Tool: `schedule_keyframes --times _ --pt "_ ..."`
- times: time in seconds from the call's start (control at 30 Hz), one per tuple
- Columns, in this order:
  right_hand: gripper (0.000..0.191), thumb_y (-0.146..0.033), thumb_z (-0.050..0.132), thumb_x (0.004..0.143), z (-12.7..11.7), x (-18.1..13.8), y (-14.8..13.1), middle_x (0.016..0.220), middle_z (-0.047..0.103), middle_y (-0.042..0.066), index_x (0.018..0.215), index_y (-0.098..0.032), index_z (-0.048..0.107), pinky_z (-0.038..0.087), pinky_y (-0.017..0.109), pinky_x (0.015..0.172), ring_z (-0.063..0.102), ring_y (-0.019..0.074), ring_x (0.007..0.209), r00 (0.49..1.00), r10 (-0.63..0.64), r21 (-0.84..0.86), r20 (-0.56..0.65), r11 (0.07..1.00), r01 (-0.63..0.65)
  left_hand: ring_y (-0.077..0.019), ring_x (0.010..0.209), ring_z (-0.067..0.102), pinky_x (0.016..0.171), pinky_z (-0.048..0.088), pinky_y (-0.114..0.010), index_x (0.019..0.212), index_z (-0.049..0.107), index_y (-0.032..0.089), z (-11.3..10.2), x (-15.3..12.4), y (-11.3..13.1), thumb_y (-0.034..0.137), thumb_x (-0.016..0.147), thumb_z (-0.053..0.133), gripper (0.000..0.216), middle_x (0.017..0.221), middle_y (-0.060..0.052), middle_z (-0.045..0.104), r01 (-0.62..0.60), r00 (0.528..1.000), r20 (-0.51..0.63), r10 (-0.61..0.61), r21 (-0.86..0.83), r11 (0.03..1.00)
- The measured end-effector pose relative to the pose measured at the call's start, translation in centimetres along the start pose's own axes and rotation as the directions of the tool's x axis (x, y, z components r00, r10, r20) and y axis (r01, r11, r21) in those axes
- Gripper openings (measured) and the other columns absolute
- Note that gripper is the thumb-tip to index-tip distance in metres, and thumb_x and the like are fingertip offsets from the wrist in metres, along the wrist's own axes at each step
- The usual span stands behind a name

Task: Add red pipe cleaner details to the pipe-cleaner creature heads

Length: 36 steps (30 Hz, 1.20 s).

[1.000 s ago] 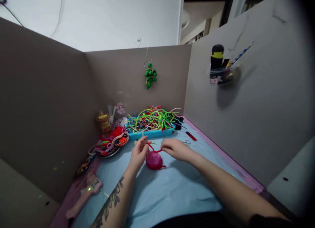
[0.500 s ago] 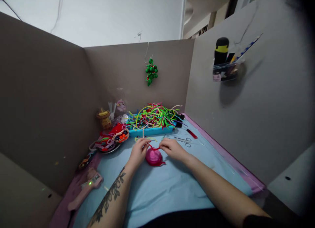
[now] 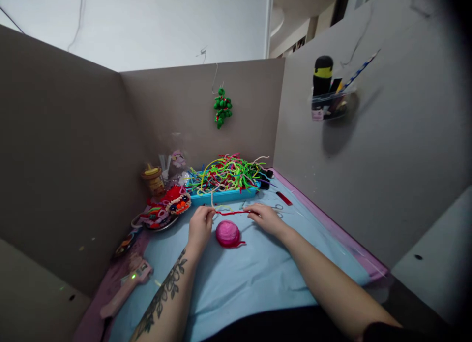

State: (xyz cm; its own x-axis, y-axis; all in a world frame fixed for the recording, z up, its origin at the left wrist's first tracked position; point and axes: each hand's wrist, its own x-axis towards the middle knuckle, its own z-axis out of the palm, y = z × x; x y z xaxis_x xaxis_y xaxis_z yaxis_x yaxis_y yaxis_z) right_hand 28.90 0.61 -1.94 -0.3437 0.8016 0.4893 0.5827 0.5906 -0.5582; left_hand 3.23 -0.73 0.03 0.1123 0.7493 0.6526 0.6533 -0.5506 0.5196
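Both hands have drawn apart since a second ago, so the thin red fuzzy pipe cleaner [image 3: 231, 212] that was bent between them now runs nearly straight above the round pink coiled pipe-cleaner disc [image 3: 227, 233] on the pale blue table mat [image 3: 258, 278]. The left hand [image 3: 199, 227] pinches one end with closed fingertips, and the right hand [image 3: 266, 218] pinches the other end likewise. Such a stem looks light, soft-surfaced and bendable, holding whatever shape it is given, so gripping near the ends seems sensible. Small scissors beyond the right hand are hard to make out, and the tangle of coloured stems in the turquoise tray [image 3: 221, 198] hides its contents.
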Motion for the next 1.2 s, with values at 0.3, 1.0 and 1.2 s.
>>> schedule_keyframes --times 0.3,1.0,1.2 --pt "0.022 -0.021 0.05 0.084 0.5 0.1 1.9 0.09 0.069 0.006 0.097 -0.02 0.068 0.048 0.033 0.078 0.064 0.0195 0.084 0.993 0.086 0.136 -0.077 0.988 -0.075 -0.0181 0.073 0.059 0.067 0.044 -0.028 0.077 0.063 0.018 0.0 0.4 -0.7 0.027 0.086 0.049 0.018 0.077 -0.004 0.064 0.056 0.997 -0.044 -0.056 0.014 0.998" --pt "0.03 -0.042 0.067 0.068 0.2 0.6 3.7 0.076 0.064 0.004 0.085 -0.018 0.065 0.051 0.031 0.061 0.057 0.0161 0.062 0.802 0.48 0.636 -0.355 0.753 -0.169 -0.0176 0.068 0.056 0.064 0.042 -0.028 0.073 0.063 0.02 0.2 0.3 -0.9 0.028 0.084 0.05 0.018 0.072 -0.003 0.062 0.087 0.996 -0.007 -0.086 0.029 0.996" --pt "0.043 -0.035 0.062 0.071 1.4 0.4 2.4 0.104 0.063 0.007 0.112 -0.02 0.061 0.051 0.034 0.072 0.059 0.0167 0.073 0.888 0.363 0.397 -0.282 0.887 -0.236 -0.0177 0.068 0.056 0.064 0.043 -0.028 0.073 0.062 0.02 0.2 0.3 -0.6 0.027 0.084 0.05 0.018 0.071 -0.003 0.062 0.068 0.998 -0.011 -0.068 0.015 0.998"
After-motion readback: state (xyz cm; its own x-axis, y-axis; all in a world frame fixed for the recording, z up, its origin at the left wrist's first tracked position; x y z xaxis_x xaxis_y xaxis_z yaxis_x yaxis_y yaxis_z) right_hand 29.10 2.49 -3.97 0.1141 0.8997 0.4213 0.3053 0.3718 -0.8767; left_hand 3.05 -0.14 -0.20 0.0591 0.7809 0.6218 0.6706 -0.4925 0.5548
